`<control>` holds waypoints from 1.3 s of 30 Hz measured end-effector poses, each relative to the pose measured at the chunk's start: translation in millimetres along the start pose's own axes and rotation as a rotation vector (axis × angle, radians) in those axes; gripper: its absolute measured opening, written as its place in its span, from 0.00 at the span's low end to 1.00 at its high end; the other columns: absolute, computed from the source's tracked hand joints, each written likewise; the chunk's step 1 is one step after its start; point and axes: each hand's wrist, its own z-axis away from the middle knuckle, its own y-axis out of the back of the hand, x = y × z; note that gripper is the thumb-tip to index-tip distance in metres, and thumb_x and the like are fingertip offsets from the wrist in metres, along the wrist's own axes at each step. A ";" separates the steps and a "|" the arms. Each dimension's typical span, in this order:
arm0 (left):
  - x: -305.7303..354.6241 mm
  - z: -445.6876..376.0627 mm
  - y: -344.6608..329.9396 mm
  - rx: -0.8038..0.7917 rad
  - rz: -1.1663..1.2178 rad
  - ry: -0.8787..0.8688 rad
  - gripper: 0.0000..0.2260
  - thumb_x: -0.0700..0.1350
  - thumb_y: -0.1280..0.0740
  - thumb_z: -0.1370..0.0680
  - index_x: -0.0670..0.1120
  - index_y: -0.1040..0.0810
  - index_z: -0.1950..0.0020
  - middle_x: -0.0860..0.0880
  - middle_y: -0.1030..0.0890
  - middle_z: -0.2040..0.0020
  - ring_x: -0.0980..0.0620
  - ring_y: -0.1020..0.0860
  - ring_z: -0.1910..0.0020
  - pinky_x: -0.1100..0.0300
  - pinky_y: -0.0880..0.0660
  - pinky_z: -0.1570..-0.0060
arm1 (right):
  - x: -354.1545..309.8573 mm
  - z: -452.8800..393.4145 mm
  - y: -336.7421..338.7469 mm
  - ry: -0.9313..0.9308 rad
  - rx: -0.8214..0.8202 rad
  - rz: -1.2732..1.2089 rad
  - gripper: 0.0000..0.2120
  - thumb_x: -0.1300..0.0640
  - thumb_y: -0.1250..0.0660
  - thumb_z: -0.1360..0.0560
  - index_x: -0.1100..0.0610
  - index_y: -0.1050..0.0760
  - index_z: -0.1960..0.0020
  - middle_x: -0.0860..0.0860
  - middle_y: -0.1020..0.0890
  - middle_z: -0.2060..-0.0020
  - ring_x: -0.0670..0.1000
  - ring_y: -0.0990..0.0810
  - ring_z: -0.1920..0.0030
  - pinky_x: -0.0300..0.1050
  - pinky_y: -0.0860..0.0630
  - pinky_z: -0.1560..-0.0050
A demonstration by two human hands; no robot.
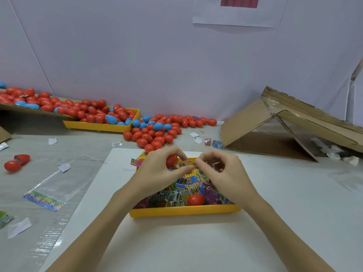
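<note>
Cardboard box (275, 122), torn open, lies at the far right. A white sheet (176, 242) covers the near table. Red and blue plastic eggs (155, 132) are heaped behind it. On the sheet sits a yellow tray (184, 211) full of small printed packets, with a loose red egg (196, 199) inside. Above the tray's far edge, the left hand (157, 169) curls round a held red egg (171, 160); whole or half, can't tell. The right hand (222, 169) pinches an orange packet (186, 163), just beside that egg.
</note>
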 end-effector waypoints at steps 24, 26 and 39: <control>10.1 2.9 17.4 -0.510 0.620 0.257 0.12 0.51 0.26 0.22 0.42 0.18 0.47 0.49 0.32 0.67 0.52 0.36 0.69 0.63 0.39 0.71 | -5.1 2.1 15.1 -0.099 -0.407 -0.505 0.09 0.46 0.26 0.25 0.51 0.18 0.51 0.50 0.18 0.59 0.48 0.22 0.59 0.41 0.23 0.54; 10.8 3.2 17.7 -0.532 0.601 0.245 0.11 0.50 0.26 0.21 0.42 0.18 0.47 0.48 0.32 0.66 0.52 0.36 0.69 0.63 0.38 0.71 | -6.8 3.0 16.9 -0.088 -0.446 -0.490 0.08 0.47 0.26 0.24 0.51 0.20 0.52 0.51 0.19 0.58 0.48 0.23 0.58 0.41 0.24 0.53; 12.2 1.5 11.0 -0.522 0.701 0.251 0.12 0.46 0.29 0.20 0.46 0.21 0.38 0.43 0.23 0.56 0.51 0.27 0.64 0.62 0.28 0.67 | -1.7 -0.7 31.2 -0.008 -0.412 -0.399 0.10 0.48 0.25 0.25 0.54 0.21 0.55 0.56 0.19 0.48 0.51 0.19 0.51 0.43 0.22 0.50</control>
